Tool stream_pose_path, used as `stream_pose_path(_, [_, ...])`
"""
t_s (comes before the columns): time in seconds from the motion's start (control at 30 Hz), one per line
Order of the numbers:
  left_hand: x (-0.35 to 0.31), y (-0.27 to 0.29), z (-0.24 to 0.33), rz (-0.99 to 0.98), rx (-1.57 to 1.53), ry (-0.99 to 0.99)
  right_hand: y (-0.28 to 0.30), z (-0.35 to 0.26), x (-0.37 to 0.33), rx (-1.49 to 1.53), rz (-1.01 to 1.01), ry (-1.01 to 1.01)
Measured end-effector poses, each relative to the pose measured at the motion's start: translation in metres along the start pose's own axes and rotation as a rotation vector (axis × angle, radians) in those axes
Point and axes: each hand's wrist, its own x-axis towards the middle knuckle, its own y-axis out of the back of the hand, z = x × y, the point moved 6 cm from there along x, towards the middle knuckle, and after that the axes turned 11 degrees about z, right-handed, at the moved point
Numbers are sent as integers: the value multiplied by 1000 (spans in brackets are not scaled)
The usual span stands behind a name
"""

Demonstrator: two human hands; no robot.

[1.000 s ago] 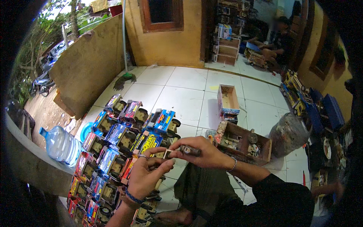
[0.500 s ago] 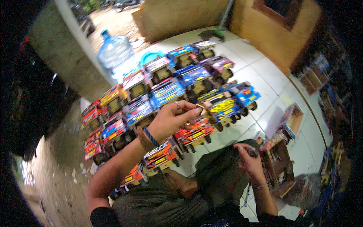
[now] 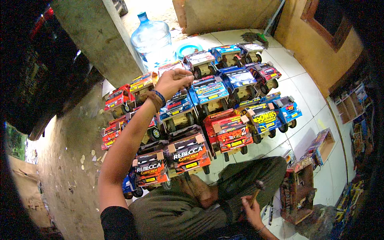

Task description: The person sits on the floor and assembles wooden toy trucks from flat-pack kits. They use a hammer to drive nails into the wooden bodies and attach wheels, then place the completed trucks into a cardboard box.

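Head view, landmark: light-blue toy truck in the middle of the grouped trucks. Left fingers bent, tips bunched at the landmark's far left corner; cannot tell whether they pinch anything small or touch the truck. Left hand lies over the row to the left of the landmark, palm down, wrist banded. Right hand well apart from the landmark, on its near right side, by the person's lap; fingers wrapped around the handle of a hammer, dark head upward, clear of every truck.

Next outward: red truck just on the near side of the landmark; blue-and-yellow truck to its near right; black-and-orange truck to its near left. Blue-and-white truck beside the landmark, far right.

Farther: clear blue water jug beyond the landmark, leftward; blue basin also beyond. Brown wooden box well to the landmark's near right, on white floor tiles.
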Motion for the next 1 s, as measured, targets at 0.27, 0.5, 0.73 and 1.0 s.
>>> stream_pose_path(0.27, [21,-32,-15,-144,-75,32,14,-41,13,34,-22,27])
stream_pose_path(0.5, [27,-28,-2,-172,316,-64,37,-127,45,-11,38,354])
stream_pose_path(0.73, [33,-27,0,-208,444,-49,32,-213,73,64,74,586])
stream_pose_path(1.0, [42,-18,-16,-247,364,47,-6,-279,87,54,37,676])
